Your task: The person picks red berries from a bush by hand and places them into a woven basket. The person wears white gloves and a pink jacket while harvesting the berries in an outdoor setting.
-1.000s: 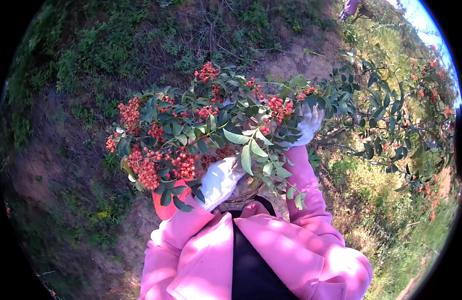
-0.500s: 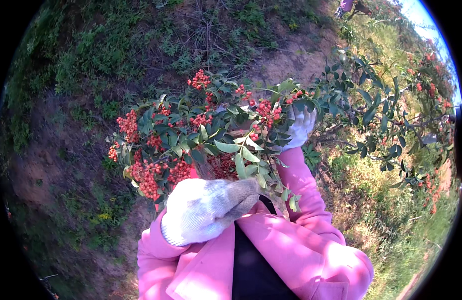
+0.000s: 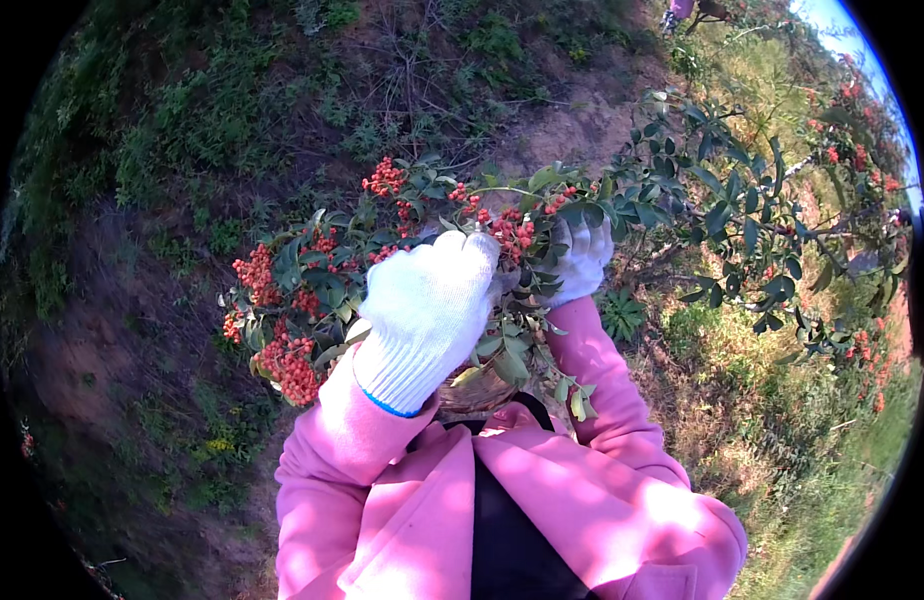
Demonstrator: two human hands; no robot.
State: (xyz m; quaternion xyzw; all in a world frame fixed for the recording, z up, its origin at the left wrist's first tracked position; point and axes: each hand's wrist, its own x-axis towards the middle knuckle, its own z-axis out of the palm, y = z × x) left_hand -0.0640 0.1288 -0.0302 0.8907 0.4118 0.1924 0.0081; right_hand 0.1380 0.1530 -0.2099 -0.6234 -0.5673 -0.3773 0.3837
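My left hand (image 3: 429, 295), in a white knit glove with a blue-edged cuff, reaches up over the branch. Its fingers are curled closed against a cluster of red berries (image 3: 512, 236), though the fingertips are partly hidden. Beyond it my right hand (image 3: 582, 262), gloved as well, has bent fingers around the leafy branch (image 3: 527, 190), partly covered by leaves. More berry bunches (image 3: 287, 365) hang among green leaves to the left. Under the leaves, close to my chest, shows part of a woven basket (image 3: 477, 392); my left arm and the foliage hide most of it.
Leafy branches (image 3: 732, 215) extend to the right, and bushes with red berries (image 3: 862, 350) stand farther off. A slope of weeds and dry twigs (image 3: 412, 90) lies ahead. Sunlit grass (image 3: 732, 430) covers the right side. A blurred pink shape (image 3: 681, 10) appears at the top right.
My left hand has moved up and away from over the basket to the berry cluster near my right hand. The right hand still holds the branch, shifted slightly left and down.
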